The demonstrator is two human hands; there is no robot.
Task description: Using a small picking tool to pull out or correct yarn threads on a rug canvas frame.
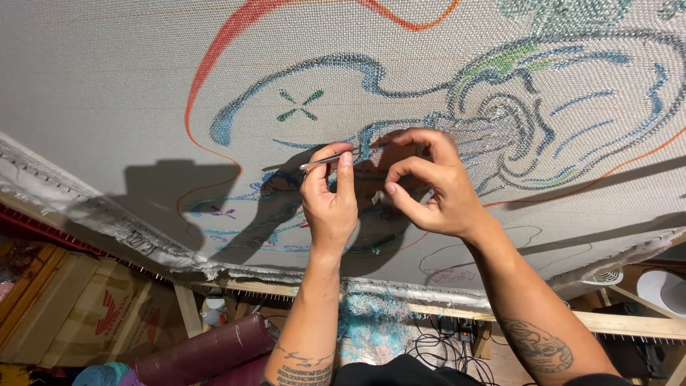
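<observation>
Left hand (pixel 330 204): thumb and forefinger pinched narrow on metal tweezers (pixel 330 159), tips aimed right at the grey-blue outline on the stretched backing cloth (pixel 107 78), a grip suited to picking at 1 small spot. Right hand (pixel 429 189): fingers curled, forefinger and thumb nipped together against the cloth just right of the tweezers (whether on a thread, cannot tell). Tweezer tips lost in shadow; wooden frame (pixel 629 325) below the cloth, partly cut off
</observation>
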